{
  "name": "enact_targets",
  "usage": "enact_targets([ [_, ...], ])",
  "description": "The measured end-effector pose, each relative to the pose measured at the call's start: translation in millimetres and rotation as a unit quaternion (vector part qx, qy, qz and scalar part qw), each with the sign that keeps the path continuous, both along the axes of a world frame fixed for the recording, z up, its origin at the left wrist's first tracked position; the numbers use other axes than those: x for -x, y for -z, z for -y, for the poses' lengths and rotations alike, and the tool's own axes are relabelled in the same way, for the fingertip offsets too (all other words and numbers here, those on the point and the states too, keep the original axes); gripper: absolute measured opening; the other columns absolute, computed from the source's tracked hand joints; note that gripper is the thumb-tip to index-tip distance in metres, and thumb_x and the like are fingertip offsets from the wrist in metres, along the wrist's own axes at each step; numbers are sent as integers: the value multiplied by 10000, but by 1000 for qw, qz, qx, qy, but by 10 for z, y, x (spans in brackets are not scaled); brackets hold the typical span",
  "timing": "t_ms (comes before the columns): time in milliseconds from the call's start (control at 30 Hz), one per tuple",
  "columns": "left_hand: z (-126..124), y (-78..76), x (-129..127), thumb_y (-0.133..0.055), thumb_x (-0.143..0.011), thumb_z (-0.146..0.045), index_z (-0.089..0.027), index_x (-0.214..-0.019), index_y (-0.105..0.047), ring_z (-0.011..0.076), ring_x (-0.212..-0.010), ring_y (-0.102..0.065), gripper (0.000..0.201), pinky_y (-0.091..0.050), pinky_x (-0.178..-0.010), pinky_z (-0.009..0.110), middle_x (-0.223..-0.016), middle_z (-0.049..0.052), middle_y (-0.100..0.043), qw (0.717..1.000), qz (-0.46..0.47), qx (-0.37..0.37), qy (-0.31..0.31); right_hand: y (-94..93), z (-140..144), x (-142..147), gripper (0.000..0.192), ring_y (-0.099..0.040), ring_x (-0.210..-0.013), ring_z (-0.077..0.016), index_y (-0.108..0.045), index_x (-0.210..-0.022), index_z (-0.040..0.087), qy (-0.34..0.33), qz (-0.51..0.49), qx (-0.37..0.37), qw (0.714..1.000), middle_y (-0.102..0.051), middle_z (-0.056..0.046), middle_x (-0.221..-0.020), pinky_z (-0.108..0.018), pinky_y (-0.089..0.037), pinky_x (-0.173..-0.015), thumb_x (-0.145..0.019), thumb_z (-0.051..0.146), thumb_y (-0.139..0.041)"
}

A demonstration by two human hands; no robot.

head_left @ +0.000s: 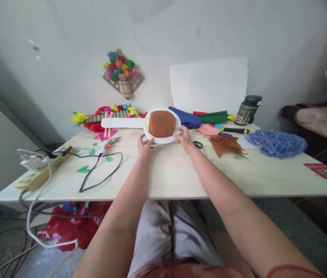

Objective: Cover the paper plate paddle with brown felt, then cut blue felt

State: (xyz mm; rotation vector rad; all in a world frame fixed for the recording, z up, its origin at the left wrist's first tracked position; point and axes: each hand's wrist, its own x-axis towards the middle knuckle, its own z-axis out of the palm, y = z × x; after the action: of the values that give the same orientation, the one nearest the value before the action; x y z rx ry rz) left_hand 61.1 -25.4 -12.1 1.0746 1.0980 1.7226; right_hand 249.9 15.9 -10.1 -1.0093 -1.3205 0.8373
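**Both hands on the white paddle, brown piece on its disc**

Head view, the only one I have. My left hand (145, 146) and right hand (185, 138) sit on opposite edges of a white paddle-shaped board (157, 124) at the far middle of the counter (169, 173). Each grip is closed lightly on the rim of the round end: left fingers curl under its near-left edge, right fingers pinch its right edge. The disc looks tipped up towards me, though I cannot tell whether its far side rests on the counter.

The round end carries a brown piece (161, 123), roughly square with soft corners, covering most of the disc. It looks like felt or thin fabric: limp, light, likely to slide or lift unless fixed. From between my grips a long flat handle runs left. I judge the board to be foam or card: light, stiff enough to hold shape, easily dented or creased. The rim, where I hold it, seems the safest place.

Just right of my right grip lie small scissors (198, 144), and beyond them brown scraps (225, 143). Left of my left grip lies a glue gun (108, 143) with its black cord.
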Motion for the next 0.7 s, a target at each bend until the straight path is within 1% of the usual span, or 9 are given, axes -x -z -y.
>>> enact_targets([
  [133, 9, -19, -1, -723, -592, -298, -199, -1122, -400, 111, -554, -581, 629, -481, -612, 270, -637, -42, -598, 998, 54, 6, 4, -32, 6, -39, 339, -568, -668, -132, -468, -965, 229, -16, -39, 26, 999, -573, 1, -913, -228, -413, -501, -683, 377, -583],
  [233, 10, -29, -2, -730, -588, -284, -199, -1137, -399, 92, -512, -553, 647, -500, -623, 287, -611, -58, -582, 998, 70, 2, 5, -14, -29, -104, 178, -564, -596, -133, -526, -804, 207, 48, 23, 15, 998, -571, 15, -675, -236, -436, -517, -772, 382, -524],
  [333, 4, -28, 3, -741, -586, -279, -194, -1137, -405, 93, -508, -557, 650, -508, -618, 287, -587, -62, -574, 997, 76, -1, 6, 3, -41, -138, 251, -532, -507, -122, -516, -640, 196, 111, 70, 28, 991, -519, 21, -521, -248, -462, -524, -815, 376, -508],
  [400, -6, -20, 6, -751, -583, -275, -189, -1122, -409, 95, -514, -564, 644, -513, -616, 284, -581, -61, -576, 996, 83, -5, 6, -9, -15, -110, 258, -526, -481, -114, -507, -629, 193, 121, 52, 50, 990, -534, 16, -538, -243, -460, -483, -794, 384, -558],
  [467, -23, -8, 7, -762, -581, -275, -185, -1111, -410, 95, -518, -570, 642, -517, -618, 283, -583, -59, -580, 996, 93, -9, 5, -35, 37, -41, 229, -546, -506, -117, -520, -697, 189, 116, 2, 81, 990, -574, 5, -619, -234, -457, -442, -733, 377, -646],
  [533, -43, 6, 5, -770, -581, -279, -181, -1107, -408, 98, -528, -579, 646, -522, -624, 285, -595, -54, -587, 995, 102, -13, 7, -62, 101, 46, 244, -579, -568, -124, -541, -783, 185, 61, -54, 114, 990, -610, -10, -718, -226, -472, -435, -689, 345, -699],
  [600, -57, 13, -1, -775, -585, -275, -178, -1117, -402, 106, -547, -595, 657, -525, -628, 287, -622, -44, -602, 994, 112, -13, 12, -77, 159, 122, 211, -602, -615, -124, -561, -824, 176, -40, -99, 135, 985, -633, -22, -785, -222, -493, -461, -698, 280, -695],
  [667, -56, 8, -10, -777, -589, -258, -177, -1153, -387, 111, -564, -606, 691, -526, -632, 287, -652, -33, -617, 993, 120, -6, 16, -80, 198, 168, 144, -612, -617, -121, -573, -819, 164, -118, -127, 142, 975, -645, -24, -785, -220, -504, -484, -714, 193, -667],
  [700, -49, 0, -14, -778, -592, -249, -176, -1180, -376, 111, -566, -606, 717, -525, -634, 285, -657, -32, -619, 992, 123, -1, 19, -78, 207, 177, 128, -613, -607, -120, -575, -811, 160, -132, -138, 145, 971, -647, -22, -766, -219, -505, -489, -711, 152, -655],
])
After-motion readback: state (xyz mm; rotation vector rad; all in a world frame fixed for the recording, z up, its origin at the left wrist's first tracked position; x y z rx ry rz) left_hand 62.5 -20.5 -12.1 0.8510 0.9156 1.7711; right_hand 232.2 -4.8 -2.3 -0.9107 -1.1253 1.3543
